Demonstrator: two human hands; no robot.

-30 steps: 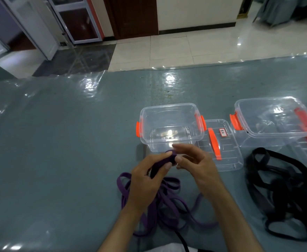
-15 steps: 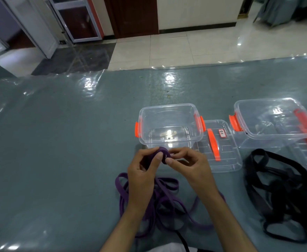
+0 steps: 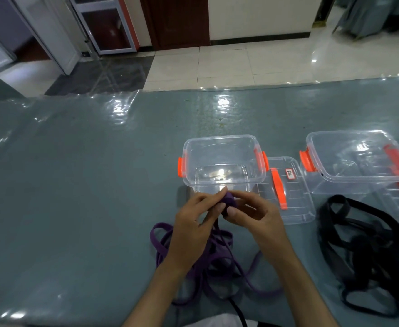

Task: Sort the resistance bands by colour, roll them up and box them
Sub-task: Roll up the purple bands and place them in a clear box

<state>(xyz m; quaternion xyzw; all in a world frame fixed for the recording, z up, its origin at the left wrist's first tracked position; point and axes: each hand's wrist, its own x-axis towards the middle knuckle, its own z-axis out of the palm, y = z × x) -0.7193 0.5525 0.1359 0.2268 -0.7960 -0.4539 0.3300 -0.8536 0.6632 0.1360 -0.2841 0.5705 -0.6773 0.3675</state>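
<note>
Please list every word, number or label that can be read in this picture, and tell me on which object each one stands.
Only one text is visible: a small white sticker with dark marks and a red border, on the clear lid lying flat beside the open box. Too small and blurred to read.
Nothing else carries text.

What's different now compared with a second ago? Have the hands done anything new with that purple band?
Both hands, left hand and right hand, have edged up toward the near wall of the clear box, keeping their grip on the purple band. Its end now shows as a small purple roll between the fingertips. The loose purple loops, black bands, lid and second box lie as before.
</note>
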